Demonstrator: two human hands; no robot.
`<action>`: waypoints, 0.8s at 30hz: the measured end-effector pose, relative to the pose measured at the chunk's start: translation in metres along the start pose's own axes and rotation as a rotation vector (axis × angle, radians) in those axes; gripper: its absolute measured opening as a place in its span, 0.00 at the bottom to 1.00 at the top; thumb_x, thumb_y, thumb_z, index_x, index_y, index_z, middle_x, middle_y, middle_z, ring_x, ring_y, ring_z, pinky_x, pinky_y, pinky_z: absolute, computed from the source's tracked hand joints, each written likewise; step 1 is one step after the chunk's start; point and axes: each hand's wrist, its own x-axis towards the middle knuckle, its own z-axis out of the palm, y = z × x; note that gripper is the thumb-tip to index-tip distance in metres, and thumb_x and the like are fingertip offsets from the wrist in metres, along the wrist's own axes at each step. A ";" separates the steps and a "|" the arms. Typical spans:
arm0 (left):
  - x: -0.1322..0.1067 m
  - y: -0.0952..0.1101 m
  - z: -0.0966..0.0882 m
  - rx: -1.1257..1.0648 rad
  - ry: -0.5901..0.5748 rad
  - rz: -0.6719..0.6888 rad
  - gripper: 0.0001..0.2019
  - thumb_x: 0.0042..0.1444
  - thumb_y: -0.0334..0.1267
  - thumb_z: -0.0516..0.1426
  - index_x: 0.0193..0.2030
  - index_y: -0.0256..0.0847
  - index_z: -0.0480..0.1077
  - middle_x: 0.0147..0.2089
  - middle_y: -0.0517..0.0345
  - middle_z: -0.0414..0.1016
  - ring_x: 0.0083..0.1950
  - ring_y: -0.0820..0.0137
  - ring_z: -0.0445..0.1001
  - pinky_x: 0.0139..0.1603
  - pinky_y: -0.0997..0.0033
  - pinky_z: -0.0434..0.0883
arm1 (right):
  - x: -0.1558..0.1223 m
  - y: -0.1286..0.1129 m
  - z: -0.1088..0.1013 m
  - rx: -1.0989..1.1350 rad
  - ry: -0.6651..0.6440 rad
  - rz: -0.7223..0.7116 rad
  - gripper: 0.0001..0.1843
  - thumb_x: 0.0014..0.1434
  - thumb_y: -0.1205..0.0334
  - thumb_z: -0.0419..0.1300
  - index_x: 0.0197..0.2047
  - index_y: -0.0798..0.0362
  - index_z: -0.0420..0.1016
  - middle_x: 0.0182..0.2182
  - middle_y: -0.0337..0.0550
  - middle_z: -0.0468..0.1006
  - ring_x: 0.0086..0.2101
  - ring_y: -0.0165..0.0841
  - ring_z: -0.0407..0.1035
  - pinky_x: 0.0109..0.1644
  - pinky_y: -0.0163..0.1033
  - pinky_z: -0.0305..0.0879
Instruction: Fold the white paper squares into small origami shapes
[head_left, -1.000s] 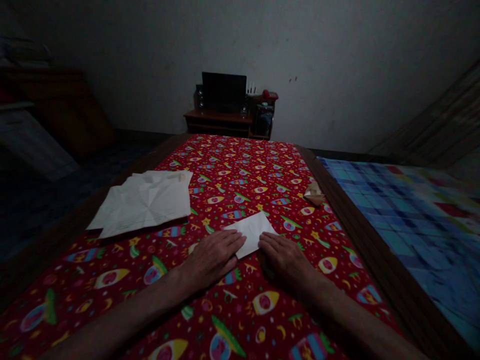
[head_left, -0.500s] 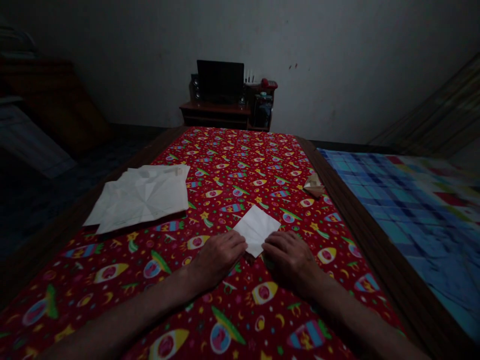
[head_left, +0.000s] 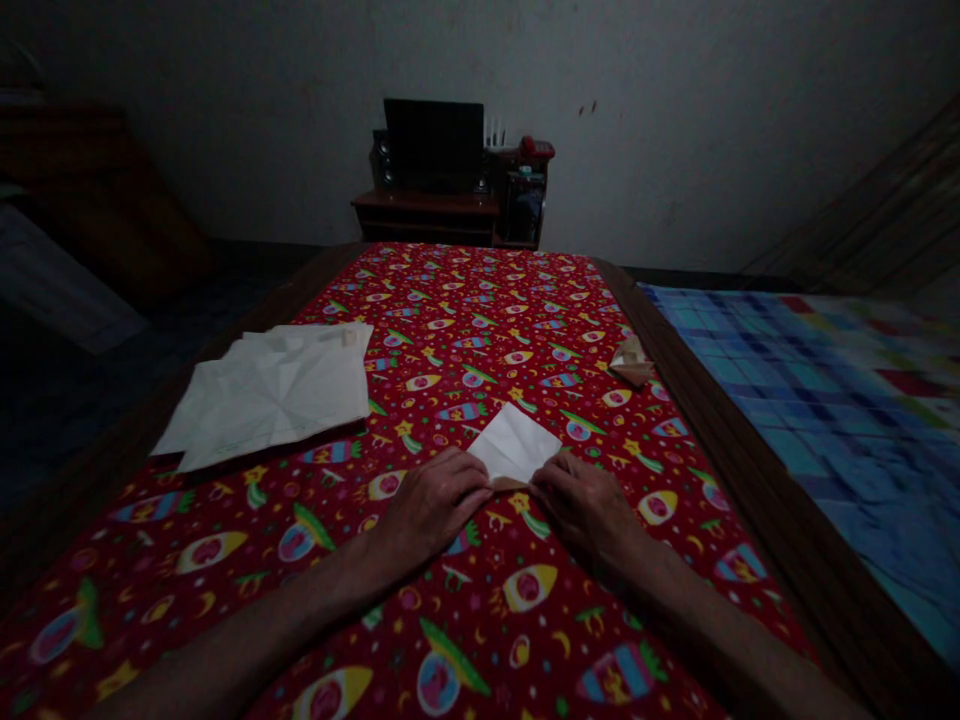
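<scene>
A small folded square of white paper lies turned like a diamond on the red patterned cloth. Its near corner is folded, and a brownish strip shows along that edge. My left hand is closed on the paper's left near side, fingertips pinching it. On the right near side, my right hand pinches the paper the same way. To the left lies a stack of larger creased white sheets. A small folded paper piece, white and tan, rests near the cloth's right edge.
Beyond the table's far end stand a dark monitor on a brown desk and a red telephone. A blue checked sheet spreads to the right. Brown furniture stands at the far left.
The paper's near corner, pointing toward me before, is now folded under or over into a straight brownish edge. Both hands keep hold of the paper. The view has tilted slightly.
</scene>
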 end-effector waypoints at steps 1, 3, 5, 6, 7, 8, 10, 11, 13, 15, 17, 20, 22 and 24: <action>0.000 0.000 0.000 0.008 -0.014 0.013 0.06 0.61 0.33 0.53 0.38 0.39 0.71 0.40 0.56 0.72 0.43 0.70 0.69 0.43 0.69 0.69 | 0.000 0.001 0.001 -0.017 0.011 -0.024 0.12 0.64 0.62 0.49 0.35 0.55 0.71 0.30 0.43 0.70 0.28 0.28 0.64 0.30 0.32 0.55; 0.000 0.000 -0.001 0.033 -0.022 0.042 0.07 0.59 0.30 0.54 0.43 0.40 0.70 0.44 0.55 0.72 0.46 0.68 0.68 0.48 0.66 0.68 | -0.001 0.004 0.005 -0.049 0.031 -0.085 0.12 0.64 0.63 0.49 0.34 0.54 0.71 0.29 0.43 0.71 0.27 0.27 0.63 0.29 0.32 0.54; 0.000 -0.001 -0.002 0.069 -0.007 0.067 0.14 0.55 0.27 0.55 0.48 0.40 0.68 0.48 0.54 0.71 0.51 0.65 0.66 0.53 0.61 0.66 | -0.002 0.006 0.006 -0.065 0.056 -0.133 0.12 0.64 0.64 0.48 0.34 0.54 0.71 0.29 0.42 0.71 0.26 0.27 0.63 0.27 0.31 0.54; 0.000 -0.003 -0.003 0.088 0.002 0.078 0.17 0.54 0.25 0.55 0.50 0.40 0.67 0.50 0.53 0.70 0.53 0.64 0.65 0.55 0.60 0.65 | -0.003 0.006 0.007 -0.060 0.067 -0.150 0.12 0.65 0.65 0.48 0.34 0.55 0.71 0.28 0.42 0.71 0.25 0.27 0.63 0.27 0.31 0.54; 0.000 -0.005 -0.005 0.105 0.010 0.086 0.19 0.52 0.24 0.55 0.51 0.40 0.67 0.52 0.53 0.70 0.55 0.63 0.65 0.55 0.58 0.64 | -0.003 0.006 0.006 -0.054 0.082 -0.160 0.12 0.65 0.65 0.47 0.34 0.55 0.71 0.28 0.42 0.71 0.25 0.27 0.63 0.27 0.31 0.55; 0.000 -0.007 -0.006 0.118 0.024 0.097 0.19 0.52 0.23 0.55 0.51 0.40 0.67 0.52 0.52 0.70 0.55 0.62 0.65 0.55 0.58 0.65 | -0.004 0.006 0.006 -0.048 0.099 -0.168 0.12 0.65 0.66 0.47 0.35 0.55 0.70 0.29 0.43 0.71 0.25 0.27 0.63 0.27 0.31 0.55; 0.001 -0.010 -0.010 0.125 0.055 0.126 0.16 0.53 0.24 0.54 0.48 0.40 0.68 0.50 0.52 0.72 0.53 0.63 0.66 0.52 0.58 0.66 | -0.004 0.005 0.004 -0.040 0.127 -0.182 0.12 0.64 0.66 0.47 0.36 0.55 0.71 0.30 0.44 0.72 0.26 0.27 0.64 0.28 0.30 0.57; 0.001 -0.011 -0.012 0.125 0.076 0.141 0.15 0.53 0.24 0.54 0.47 0.40 0.69 0.48 0.53 0.73 0.52 0.63 0.67 0.51 0.59 0.67 | -0.005 0.005 0.003 -0.043 0.140 -0.178 0.12 0.64 0.66 0.47 0.36 0.54 0.71 0.31 0.44 0.73 0.27 0.27 0.65 0.28 0.30 0.58; 0.000 -0.013 -0.015 0.134 0.114 0.164 0.13 0.53 0.23 0.53 0.44 0.39 0.70 0.45 0.53 0.74 0.49 0.64 0.68 0.48 0.61 0.68 | -0.005 0.005 0.002 -0.057 0.152 -0.153 0.11 0.63 0.66 0.48 0.38 0.54 0.71 0.32 0.44 0.73 0.28 0.28 0.66 0.29 0.31 0.59; -0.002 -0.013 -0.016 0.155 0.109 0.170 0.13 0.53 0.22 0.53 0.42 0.38 0.70 0.44 0.54 0.74 0.48 0.64 0.68 0.47 0.62 0.68 | -0.006 0.005 0.001 -0.087 0.139 -0.135 0.10 0.62 0.66 0.49 0.40 0.53 0.71 0.33 0.44 0.73 0.29 0.28 0.66 0.30 0.31 0.59; -0.005 -0.011 -0.015 0.165 0.069 0.169 0.12 0.53 0.22 0.52 0.40 0.38 0.70 0.44 0.54 0.74 0.48 0.64 0.68 0.48 0.62 0.68 | -0.007 0.005 0.002 -0.136 0.109 -0.152 0.10 0.62 0.66 0.50 0.42 0.53 0.72 0.33 0.45 0.72 0.30 0.30 0.66 0.30 0.32 0.59; -0.009 -0.007 -0.011 0.142 -0.006 0.180 0.11 0.55 0.23 0.52 0.42 0.38 0.69 0.47 0.53 0.73 0.51 0.64 0.68 0.51 0.62 0.67 | -0.009 0.005 0.004 -0.140 0.075 -0.198 0.11 0.61 0.69 0.51 0.42 0.54 0.73 0.34 0.46 0.72 0.31 0.31 0.65 0.31 0.34 0.59; -0.011 -0.004 -0.010 0.104 -0.036 0.175 0.09 0.56 0.25 0.52 0.42 0.37 0.69 0.47 0.52 0.73 0.50 0.64 0.69 0.51 0.63 0.67 | -0.011 0.005 0.004 -0.044 0.063 -0.167 0.11 0.60 0.70 0.51 0.42 0.54 0.73 0.33 0.46 0.72 0.30 0.31 0.65 0.31 0.34 0.59; -0.010 -0.003 -0.009 0.045 -0.024 0.136 0.06 0.59 0.28 0.52 0.41 0.37 0.69 0.43 0.52 0.74 0.46 0.66 0.71 0.47 0.65 0.69 | -0.011 0.004 0.002 0.092 0.035 -0.078 0.10 0.60 0.68 0.51 0.40 0.54 0.74 0.32 0.45 0.72 0.30 0.30 0.65 0.31 0.33 0.59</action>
